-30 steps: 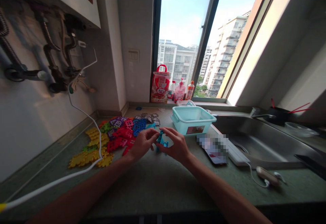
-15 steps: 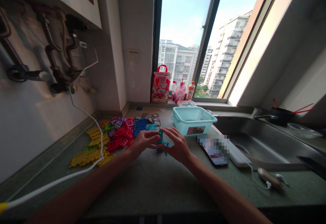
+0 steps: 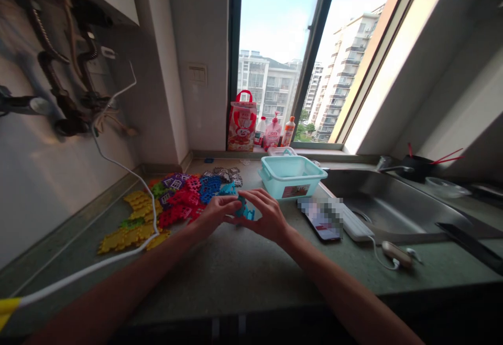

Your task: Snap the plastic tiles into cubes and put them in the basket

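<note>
Between my two hands is a teal plastic building piece [image 3: 241,206], partly covered by the fingers. My left hand [image 3: 215,214] pinches its left side with thumb and fingers. From the other side my right hand [image 3: 267,214] grips it, fingers arched over the top and thumb underneath. More light-blue building pieces [image 3: 228,189] lie just behind my left hand. To the left spreads a pile of flat interlocking pieces: red ones [image 3: 178,203], dark blue ones [image 3: 210,188], yellow ones [image 3: 126,236], purple ones [image 3: 173,181] and grey ones [image 3: 230,174].
A mint plastic tub [image 3: 293,175] stands behind my right hand. Right of it are a phone [image 3: 320,219], a white power strip [image 3: 356,223] and the steel sink [image 3: 393,198]. A white cable [image 3: 98,277] crosses the left side. Bottles [image 3: 272,133] and a red bag [image 3: 242,128] line the windowsill.
The view has shifted slightly, so everything sits further left and higher. Both hands stay on the teal piece, which is turned a little and more covered by the fingers.
</note>
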{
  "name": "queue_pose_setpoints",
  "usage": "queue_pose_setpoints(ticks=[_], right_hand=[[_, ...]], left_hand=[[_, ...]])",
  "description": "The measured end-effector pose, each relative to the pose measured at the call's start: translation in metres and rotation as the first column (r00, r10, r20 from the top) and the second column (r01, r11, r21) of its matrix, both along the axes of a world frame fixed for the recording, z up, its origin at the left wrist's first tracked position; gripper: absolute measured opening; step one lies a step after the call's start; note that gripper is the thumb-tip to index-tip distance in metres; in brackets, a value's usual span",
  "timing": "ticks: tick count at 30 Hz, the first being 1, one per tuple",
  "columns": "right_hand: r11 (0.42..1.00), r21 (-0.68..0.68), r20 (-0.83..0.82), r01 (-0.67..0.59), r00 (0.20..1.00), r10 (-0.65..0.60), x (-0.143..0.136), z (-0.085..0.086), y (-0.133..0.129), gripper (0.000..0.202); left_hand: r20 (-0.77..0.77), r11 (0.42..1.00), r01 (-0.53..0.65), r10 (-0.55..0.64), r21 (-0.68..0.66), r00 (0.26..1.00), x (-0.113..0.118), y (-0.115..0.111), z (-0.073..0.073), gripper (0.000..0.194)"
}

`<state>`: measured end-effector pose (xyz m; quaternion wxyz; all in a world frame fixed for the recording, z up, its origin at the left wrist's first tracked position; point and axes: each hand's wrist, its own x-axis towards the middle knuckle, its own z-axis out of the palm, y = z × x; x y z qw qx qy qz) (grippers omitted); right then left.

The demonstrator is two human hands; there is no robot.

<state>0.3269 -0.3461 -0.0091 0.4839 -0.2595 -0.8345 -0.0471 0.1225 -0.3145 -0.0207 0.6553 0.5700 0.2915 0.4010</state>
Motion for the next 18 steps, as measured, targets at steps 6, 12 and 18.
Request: queue_pose_setpoints(ticks=[6,12,18], right_hand=[[0.997,-0.078,-0.063,-0.008,0.998,0.003,0.002,-0.002,0.003,0.057],[0.956,-0.291,-0.176,0.025,0.981,-0.079,0.017,-0.001,0.011,0.054],[0.891,-0.309,0.222,0.334,0.936,-0.274,0.024,-0.005,0.016,0.046]], left_hand=[[-0.043,1.000,0.013,-0.013,-0.003,0.999,0.000,0.003,-0.001,0.061],[0.040,0.989,-0.143,0.144,-0.023,0.989,-0.009,0.019,0.003,0.061],[0.123,0.971,-0.236,0.229,0.041,0.965,-0.021,0.025,0.009,0.062]])
